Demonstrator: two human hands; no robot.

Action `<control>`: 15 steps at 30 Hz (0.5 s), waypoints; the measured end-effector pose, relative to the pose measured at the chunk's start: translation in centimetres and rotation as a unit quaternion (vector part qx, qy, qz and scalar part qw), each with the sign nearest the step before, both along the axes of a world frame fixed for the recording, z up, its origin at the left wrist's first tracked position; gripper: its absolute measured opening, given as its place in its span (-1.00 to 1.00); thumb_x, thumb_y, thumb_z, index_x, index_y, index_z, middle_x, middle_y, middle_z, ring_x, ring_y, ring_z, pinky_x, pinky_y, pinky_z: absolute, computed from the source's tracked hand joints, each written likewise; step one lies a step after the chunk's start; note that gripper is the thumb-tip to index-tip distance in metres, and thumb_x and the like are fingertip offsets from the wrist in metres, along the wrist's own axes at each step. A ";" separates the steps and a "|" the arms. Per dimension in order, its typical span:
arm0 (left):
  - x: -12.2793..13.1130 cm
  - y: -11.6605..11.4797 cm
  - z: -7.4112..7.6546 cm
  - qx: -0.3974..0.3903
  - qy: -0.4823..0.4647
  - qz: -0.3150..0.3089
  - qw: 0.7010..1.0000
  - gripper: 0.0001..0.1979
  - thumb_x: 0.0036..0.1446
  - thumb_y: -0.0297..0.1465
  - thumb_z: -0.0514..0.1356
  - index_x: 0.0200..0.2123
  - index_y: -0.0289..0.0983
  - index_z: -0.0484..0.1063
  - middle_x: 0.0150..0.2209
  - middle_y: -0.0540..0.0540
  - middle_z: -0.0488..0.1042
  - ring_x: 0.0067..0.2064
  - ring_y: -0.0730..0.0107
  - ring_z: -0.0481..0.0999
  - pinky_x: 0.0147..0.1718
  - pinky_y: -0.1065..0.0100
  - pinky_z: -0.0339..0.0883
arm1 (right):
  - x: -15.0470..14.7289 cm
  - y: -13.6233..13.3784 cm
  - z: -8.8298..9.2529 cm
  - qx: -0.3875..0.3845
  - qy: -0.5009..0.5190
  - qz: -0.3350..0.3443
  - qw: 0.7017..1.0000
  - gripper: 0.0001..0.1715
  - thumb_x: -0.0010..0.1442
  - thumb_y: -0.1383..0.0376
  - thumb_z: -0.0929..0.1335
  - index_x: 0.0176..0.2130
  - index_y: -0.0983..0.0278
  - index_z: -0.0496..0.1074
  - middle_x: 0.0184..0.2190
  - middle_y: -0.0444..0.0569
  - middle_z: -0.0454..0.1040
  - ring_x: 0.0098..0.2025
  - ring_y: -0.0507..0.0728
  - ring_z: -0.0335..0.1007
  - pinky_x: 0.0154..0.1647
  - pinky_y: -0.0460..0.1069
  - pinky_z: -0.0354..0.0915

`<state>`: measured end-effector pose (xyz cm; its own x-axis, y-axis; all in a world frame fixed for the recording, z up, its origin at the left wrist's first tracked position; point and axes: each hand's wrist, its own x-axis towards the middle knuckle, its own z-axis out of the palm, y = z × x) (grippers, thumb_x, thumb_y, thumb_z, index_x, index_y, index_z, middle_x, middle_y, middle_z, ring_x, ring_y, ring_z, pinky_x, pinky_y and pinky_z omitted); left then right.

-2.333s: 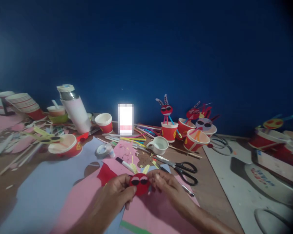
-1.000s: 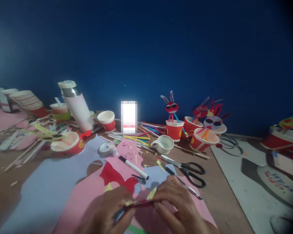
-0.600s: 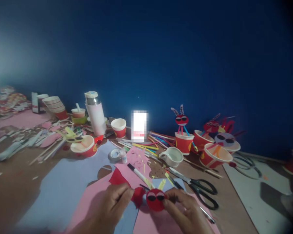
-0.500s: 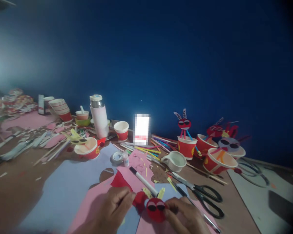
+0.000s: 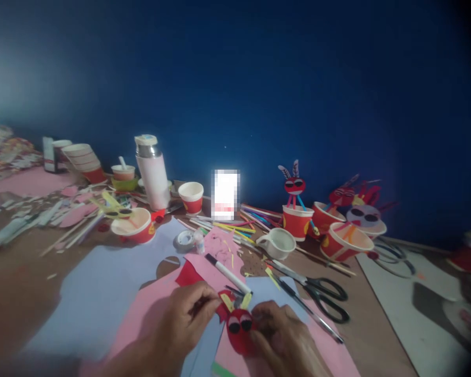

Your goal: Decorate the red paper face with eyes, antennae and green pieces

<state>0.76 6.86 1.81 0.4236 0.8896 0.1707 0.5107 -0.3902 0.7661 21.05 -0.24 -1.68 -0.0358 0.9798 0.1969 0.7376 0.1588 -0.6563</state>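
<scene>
Both my hands hold a round red paper face (image 5: 239, 330) with black-and-white paper eyes, low in the middle of the view. Thin yellow paper strips (image 5: 236, 301) stick up behind it. My left hand (image 5: 184, 314) pinches its upper left edge, where a red paper piece shows. My right hand (image 5: 278, 335) presses on its right side. Beneath my hands lie a pink paper sheet (image 5: 141, 309) and a pale blue paper sheet (image 5: 94, 298). A white marker with a black cap (image 5: 224, 273) lies just beyond my fingers, next to a red paper cutout (image 5: 188, 274).
Beyond my hands are black-handled scissors (image 5: 322, 293), a pen (image 5: 308, 311), a tape roll (image 5: 185, 240), a white mug (image 5: 277, 243), and a pink flask (image 5: 153, 175). Red paper cups (image 5: 297, 222) hold paper figures along the blue wall. Sticks and paper scraps litter the wooden table.
The view has shifted slightly up and left. The red face has tilted in my hands and sits lower, and my right hand now covers more of its right side.
</scene>
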 end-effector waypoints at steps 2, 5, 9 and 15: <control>-0.2 0.0 -0.2 0.013 0.011 -0.011 1.000 -0.76 0.16 -0.34 0.03 -0.53 -0.24 0.32 -0.61 0.07 0.34 -0.55 0.50 0.31 -0.55 0.52 0.17 | -0.1 -0.1 -0.1 0.006 -0.009 0.002 1.000 -0.79 0.07 0.42 0.30 -0.24 0.19 0.37 -0.47 -0.10 0.54 -0.39 0.17 0.40 -0.39 -0.01 0.25; -0.6 -0.2 -0.8 0.020 0.041 -0.046 0.998 -0.68 0.19 -0.30 0.00 -0.61 -0.24 0.20 -0.66 0.11 0.21 -0.60 0.53 0.22 -0.58 0.52 0.12 | -0.1 -0.2 -0.1 0.004 -0.032 0.009 0.999 -0.82 0.09 0.42 0.29 -0.27 0.19 0.38 -0.45 -0.08 0.50 -0.37 0.18 0.36 -0.40 0.00 0.20; -0.7 -0.6 -1.0 0.057 0.076 -0.073 0.993 -0.64 0.18 -0.33 0.01 -0.66 -0.23 0.12 -0.67 0.11 0.11 -0.61 0.53 0.17 -0.59 0.51 0.09 | -0.2 -0.2 0.2 0.004 -0.045 0.030 0.999 -0.83 0.10 0.42 0.27 -0.29 0.21 0.39 -0.46 -0.08 0.49 -0.38 0.18 0.32 -0.37 0.01 0.14; 0.0 -1.7 -0.4 0.127 0.047 -0.146 0.980 -0.70 0.12 -0.39 0.11 -0.64 -0.24 0.18 -0.66 0.09 0.22 -0.60 0.54 0.23 -0.56 0.52 0.14 | -0.5 -0.3 0.3 0.079 -0.061 0.048 0.994 -0.81 -0.01 0.46 0.26 -0.34 0.25 0.35 -0.56 -0.10 0.43 -0.50 0.11 0.21 -0.38 0.00 0.04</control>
